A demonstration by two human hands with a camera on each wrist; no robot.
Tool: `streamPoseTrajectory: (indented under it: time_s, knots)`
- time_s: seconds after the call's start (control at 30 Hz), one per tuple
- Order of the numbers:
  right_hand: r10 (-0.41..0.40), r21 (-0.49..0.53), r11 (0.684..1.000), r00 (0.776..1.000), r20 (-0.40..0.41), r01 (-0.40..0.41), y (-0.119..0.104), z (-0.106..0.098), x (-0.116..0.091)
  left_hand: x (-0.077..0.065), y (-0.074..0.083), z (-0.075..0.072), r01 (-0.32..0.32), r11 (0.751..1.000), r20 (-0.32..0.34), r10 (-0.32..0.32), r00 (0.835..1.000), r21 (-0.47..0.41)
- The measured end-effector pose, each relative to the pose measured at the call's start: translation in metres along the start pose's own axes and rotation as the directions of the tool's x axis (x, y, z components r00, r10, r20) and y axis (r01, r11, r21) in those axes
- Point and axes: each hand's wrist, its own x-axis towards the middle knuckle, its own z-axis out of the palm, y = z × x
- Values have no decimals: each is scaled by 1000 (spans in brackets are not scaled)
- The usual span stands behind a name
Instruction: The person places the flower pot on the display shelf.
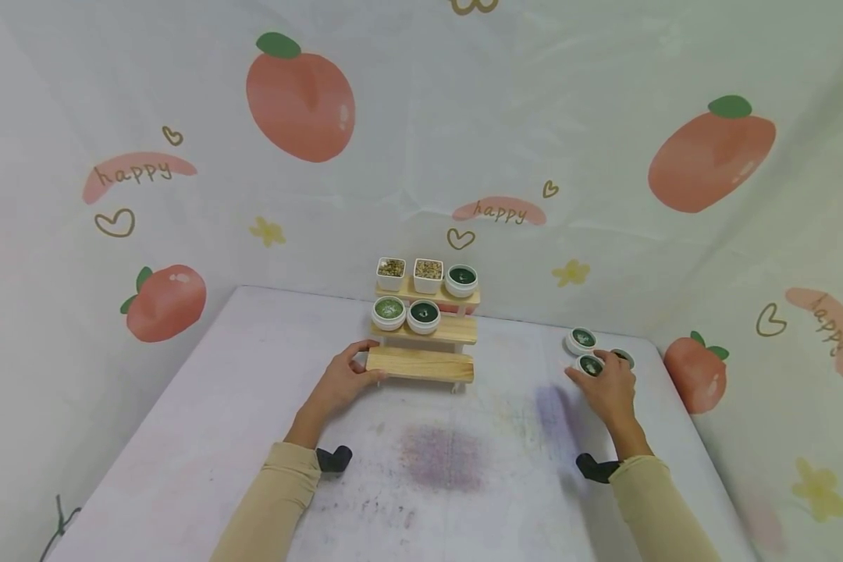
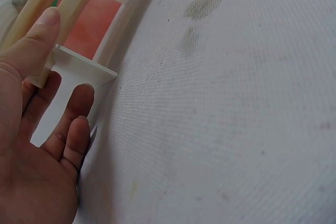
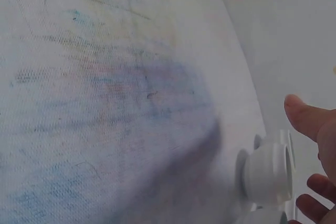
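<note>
A three-tier wooden shelf stand [image 1: 421, 364] with white supports [image 2: 76, 85] is in the middle of the head view. My left hand [image 1: 340, 380] holds the left end of its lowest board, thumb along the wood and fingers by the white support. At the right, my right hand [image 1: 610, 388] hovers spread over a small round white bowl [image 1: 590, 365] with dark green contents. In the right wrist view the thumb stands apart from the white bowl [image 3: 268, 174]. Two more bowls sit close by, one behind [image 1: 581, 340] and one partly hidden by the fingers [image 1: 624, 357].
On the top tier stand two square white cups [image 1: 428, 275] of grainy contents and a round dark green bowl [image 1: 461, 279]. The middle tier carries a light green bowl [image 1: 389, 312] and a dark green one [image 1: 424, 316]. Printed cloth [image 1: 407, 172] hangs behind the table.
</note>
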Motion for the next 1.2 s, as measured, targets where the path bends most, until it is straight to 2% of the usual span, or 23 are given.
streamPoseTrajectory:
  time_s: [0.17, 0.4, 0.77, 1.2]
  knots:
    - [50, -25, 998, 999, 19, -49, 3, 5, 3, -1, -1, -2, -9, 1000, 4, 10, 1000, -7]
    - [54, -64, 997, 998, 19, -53, 12, 11, 10, -2, -1, -2, 8, 1000, -11, -8, 1000, 13]
    - [130, -127, 984, 991, 35, -125, 14, 15, 16, 0, -3, 1, 1, 1000, -2, -1, 1000, 7]
    - [142, -106, 985, 989, 39, -137, 9, 15, 16, 0, -3, -1, -7, 1000, -5, 7, 1000, 11]
